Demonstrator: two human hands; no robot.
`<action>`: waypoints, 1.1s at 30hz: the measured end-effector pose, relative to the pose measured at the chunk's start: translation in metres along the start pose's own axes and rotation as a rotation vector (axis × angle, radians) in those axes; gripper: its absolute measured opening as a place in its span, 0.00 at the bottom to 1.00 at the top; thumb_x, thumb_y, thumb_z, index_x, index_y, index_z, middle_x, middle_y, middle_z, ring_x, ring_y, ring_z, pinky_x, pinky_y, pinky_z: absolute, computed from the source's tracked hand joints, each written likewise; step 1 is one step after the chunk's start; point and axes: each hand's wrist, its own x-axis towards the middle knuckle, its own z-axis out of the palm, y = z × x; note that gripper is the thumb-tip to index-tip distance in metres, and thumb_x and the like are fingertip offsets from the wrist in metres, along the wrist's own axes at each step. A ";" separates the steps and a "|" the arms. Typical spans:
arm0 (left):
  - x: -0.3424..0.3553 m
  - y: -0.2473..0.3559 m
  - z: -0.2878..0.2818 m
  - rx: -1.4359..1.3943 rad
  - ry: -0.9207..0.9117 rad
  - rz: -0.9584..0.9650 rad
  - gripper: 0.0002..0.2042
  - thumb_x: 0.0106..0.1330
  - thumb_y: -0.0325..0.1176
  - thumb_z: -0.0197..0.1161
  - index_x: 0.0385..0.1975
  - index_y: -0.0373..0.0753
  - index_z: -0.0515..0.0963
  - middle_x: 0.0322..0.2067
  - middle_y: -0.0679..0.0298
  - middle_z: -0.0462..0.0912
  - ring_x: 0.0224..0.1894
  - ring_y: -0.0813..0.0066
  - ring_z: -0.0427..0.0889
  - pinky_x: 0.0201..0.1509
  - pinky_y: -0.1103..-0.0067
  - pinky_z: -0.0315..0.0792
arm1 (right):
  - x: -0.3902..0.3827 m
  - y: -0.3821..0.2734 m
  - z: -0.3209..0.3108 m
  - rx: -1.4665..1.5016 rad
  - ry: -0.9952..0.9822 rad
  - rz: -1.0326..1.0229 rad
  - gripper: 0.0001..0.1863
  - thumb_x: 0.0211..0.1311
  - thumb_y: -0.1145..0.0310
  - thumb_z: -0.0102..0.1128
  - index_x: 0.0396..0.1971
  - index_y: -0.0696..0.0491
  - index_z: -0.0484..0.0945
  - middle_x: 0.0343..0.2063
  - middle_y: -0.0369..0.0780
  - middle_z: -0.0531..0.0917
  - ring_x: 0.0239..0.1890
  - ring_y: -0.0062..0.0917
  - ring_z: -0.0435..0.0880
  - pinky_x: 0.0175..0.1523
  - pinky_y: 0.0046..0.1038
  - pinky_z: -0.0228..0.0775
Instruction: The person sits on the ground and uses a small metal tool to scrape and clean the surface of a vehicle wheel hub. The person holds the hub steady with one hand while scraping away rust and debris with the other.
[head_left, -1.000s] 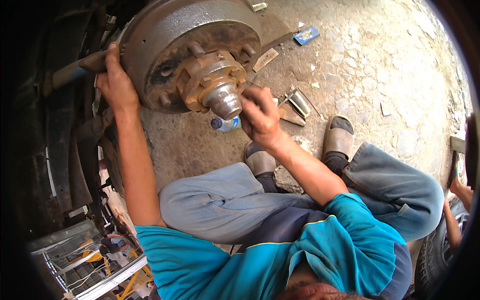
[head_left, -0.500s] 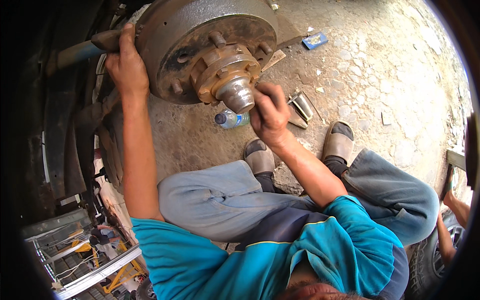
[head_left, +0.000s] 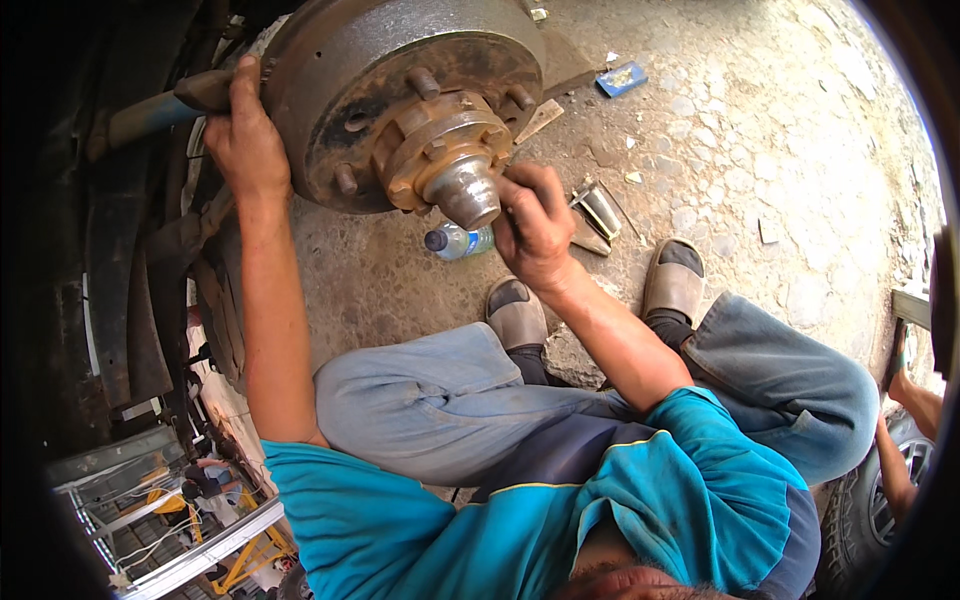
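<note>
A rusty brake drum (head_left: pixel 400 45) with wheel studs fills the upper middle. From its centre a brown hub (head_left: pixel 435 140) sticks out toward me, ending in a shiny stepped metal cap (head_left: pixel 464 192). My left hand (head_left: pixel 250 150) grips the drum's left back edge, thumb pointing up; its other fingers are partly hidden behind the drum. Beside the cap, on its right, my right hand (head_left: pixel 537 225) is closed with bent fingers. Whatever those fingers hold is hidden from view.
Under the hub lies a plastic bottle (head_left: pixel 460 241). Metal pieces (head_left: pixel 598 212), a wood strip (head_left: pixel 540 120) and a blue tray (head_left: pixel 622 79) are on the cracked floor. Dark vehicle parts (head_left: pixel 120 250) line the left. At lower right, another person's arm (head_left: pixel 893 470) is near a tyre (head_left: pixel 850 510).
The drum, hub and floor things appear slightly farther left in the picture. Both hands keep about the same places on the drum and beside the cap.
</note>
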 end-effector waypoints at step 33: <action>0.000 -0.001 0.004 -0.100 0.009 -0.040 0.19 0.70 0.40 0.62 0.42 0.24 0.81 0.41 0.61 0.84 0.44 0.77 0.79 0.52 0.78 0.71 | -0.004 0.004 -0.003 0.031 -0.016 -0.011 0.19 0.47 0.83 0.67 0.43 0.56 0.81 0.38 0.42 0.80 0.34 0.35 0.77 0.37 0.32 0.71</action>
